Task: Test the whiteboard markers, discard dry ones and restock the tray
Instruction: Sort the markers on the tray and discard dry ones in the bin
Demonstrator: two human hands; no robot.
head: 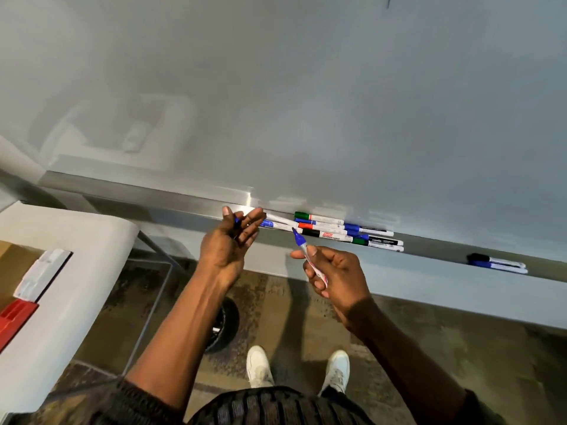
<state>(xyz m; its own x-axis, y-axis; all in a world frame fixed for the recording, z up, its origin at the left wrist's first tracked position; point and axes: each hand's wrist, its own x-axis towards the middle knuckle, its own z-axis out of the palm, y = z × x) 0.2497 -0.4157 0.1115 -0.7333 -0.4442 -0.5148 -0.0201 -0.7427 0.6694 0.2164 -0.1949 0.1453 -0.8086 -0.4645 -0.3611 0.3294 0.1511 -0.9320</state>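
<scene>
My right hand (pixel 333 273) grips an uncapped blue marker (pixel 306 253), its tip pointing up toward the whiteboard (pixel 306 102). A blue cap (pixel 237 220) sits between the fingers of my left hand (pixel 228 240), which is raised just left of the tray's markers. Along the metal tray (pixel 429 245) under the board lies a pile of several markers (pixel 331 230) with green, blue, red and black caps. Two more markers (pixel 497 262), one black and one blue, rest farther right in the tray.
A white table (pixel 76 286) stands at the left with a cardboard box (pixel 12 265), a white eraser (pixel 43 274) and a red object (pixel 13 319) on it. A black round object (pixel 225 326) sits on the floor near my white shoes (pixel 259 366).
</scene>
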